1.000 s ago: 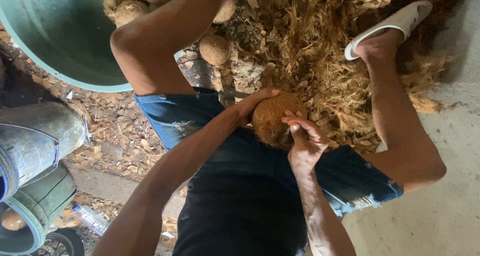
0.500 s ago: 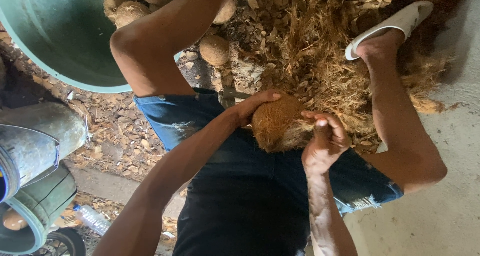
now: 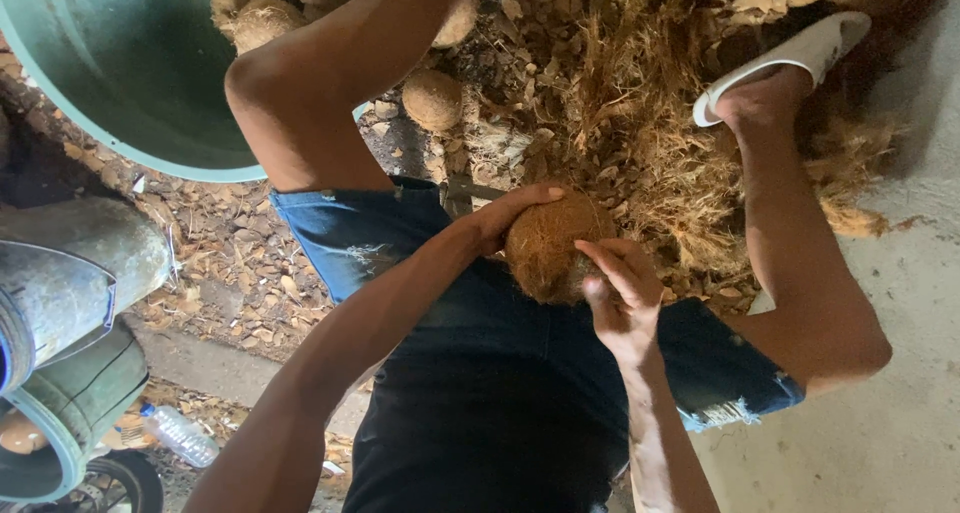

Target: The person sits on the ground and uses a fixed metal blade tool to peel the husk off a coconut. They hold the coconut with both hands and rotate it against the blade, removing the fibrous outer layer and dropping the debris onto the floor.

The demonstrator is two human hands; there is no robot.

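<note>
A brown, fibrous coconut [image 3: 545,258] sits between my knees, above my dark shorts. My left hand [image 3: 505,216] wraps over its top left side and holds it. My right hand [image 3: 622,295] grips the coconut's lower right side, fingers curled on the husk fibre. A dark metal blade [image 3: 462,193] sticks out just left of my left hand, its lower part hidden behind my wrist.
A pile of dry husk fibre [image 3: 640,123] covers the ground ahead. Husked coconuts [image 3: 432,98] lie near a big green tub [image 3: 120,83] at the top left. My foot in a white sandal [image 3: 790,53] rests at the top right. Metal drums [image 3: 60,283] and a plastic bottle [image 3: 180,435] are at the left.
My right hand pulled away to the right from the coconut, then came back onto its lower right side. My left hand kept hold and the coconut turned slightly.
</note>
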